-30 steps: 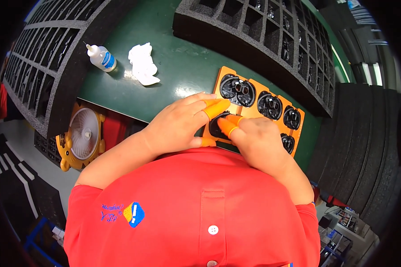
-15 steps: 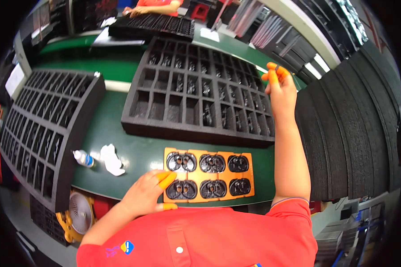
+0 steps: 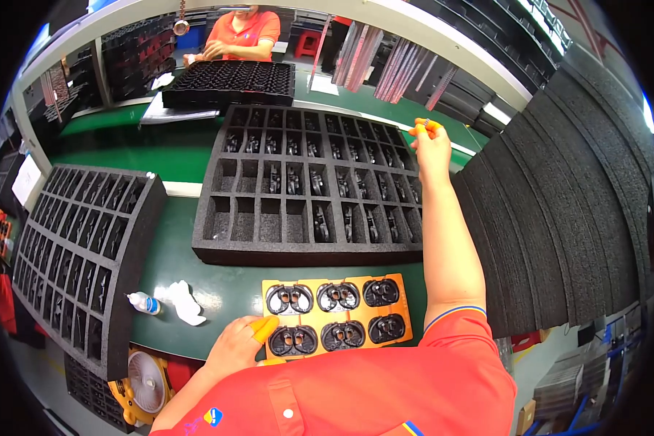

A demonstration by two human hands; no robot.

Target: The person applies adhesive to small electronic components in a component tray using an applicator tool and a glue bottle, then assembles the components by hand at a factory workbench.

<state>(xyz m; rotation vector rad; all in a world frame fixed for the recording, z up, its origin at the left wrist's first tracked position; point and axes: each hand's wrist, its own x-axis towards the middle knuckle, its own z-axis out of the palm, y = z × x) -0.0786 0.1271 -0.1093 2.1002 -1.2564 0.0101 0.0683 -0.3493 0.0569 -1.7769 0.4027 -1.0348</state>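
My left hand (image 3: pixel 238 344), with orange finger covers, rests at the near left corner of an orange tray (image 3: pixel 328 315). Its forefinger touches the tray's left edge, and the thumb is apart from it. Six moulded recesses in the tray hold black rounded parts (image 3: pixel 339 296), each with small openings. My right arm stretches past the right side of a black foam tray (image 3: pixel 298 256). At that tray's far right corner my right hand (image 3: pixel 432 145) has its covered fingertips pinched together. Whatever lies between them is too small to make out. Black parts stand in many foam slots; several front left slots are bare.
Another slotted foam tray (image 3: pixel 127 294) leans at the left. Beside it lie a small white bottle (image 3: pixel 145 303) and crumpled white tissue (image 3: pixel 187 304). Thick black foam sheets (image 3: pixel 538 211) are stacked at the right. Across the bench a person (image 3: pixel 247 33) works behind a black tray (image 3: pixel 229 81).
The view has tilted up, so the bench sits lower and more of the person opposite shows. My right hand stays near the foam tray's far corner. My left hand stays at the orange tray.
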